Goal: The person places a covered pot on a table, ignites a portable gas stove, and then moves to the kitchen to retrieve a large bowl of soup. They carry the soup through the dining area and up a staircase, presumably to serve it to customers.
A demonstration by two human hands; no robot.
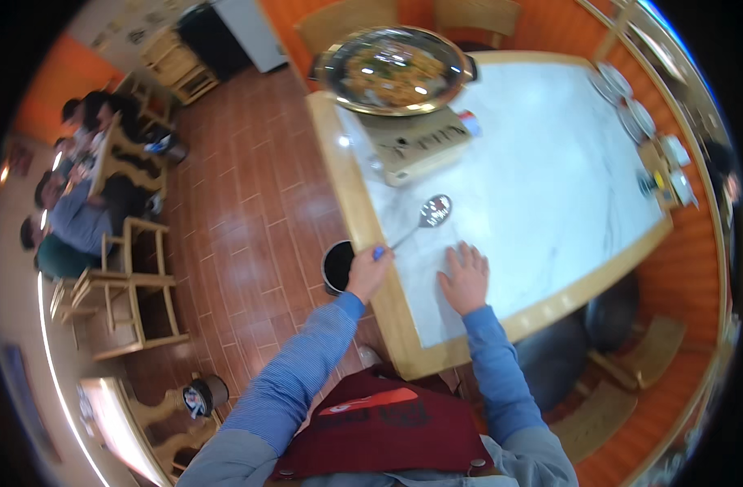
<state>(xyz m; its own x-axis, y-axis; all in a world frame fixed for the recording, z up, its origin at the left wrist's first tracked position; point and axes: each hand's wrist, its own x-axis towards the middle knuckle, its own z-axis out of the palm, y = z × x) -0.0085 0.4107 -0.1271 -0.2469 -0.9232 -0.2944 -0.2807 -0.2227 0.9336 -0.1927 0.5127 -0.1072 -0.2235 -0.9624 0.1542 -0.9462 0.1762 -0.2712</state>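
Note:
My left hand (369,274) grips the handle of a slotted metal spoon (436,211), close to a blue part of the handle. The perforated bowl of the spoon is over the white marble-patterned table (530,182). My right hand (466,274) is empty, its fingers spread and palm down at the tabletop near the front left corner. Beyond the spoon is a portable gas stove (417,149). A wide pan with a clear lid (396,70) sits on it, and orange and green food shows through the lid.
A black bin (338,268) stands on the floor by the table's left edge. Stacked dishes (636,120) and a condiment holder (658,170) line the far right side. Stools (548,365) and wooden chairs flank the table. Several people sit at another table (106,152) at left.

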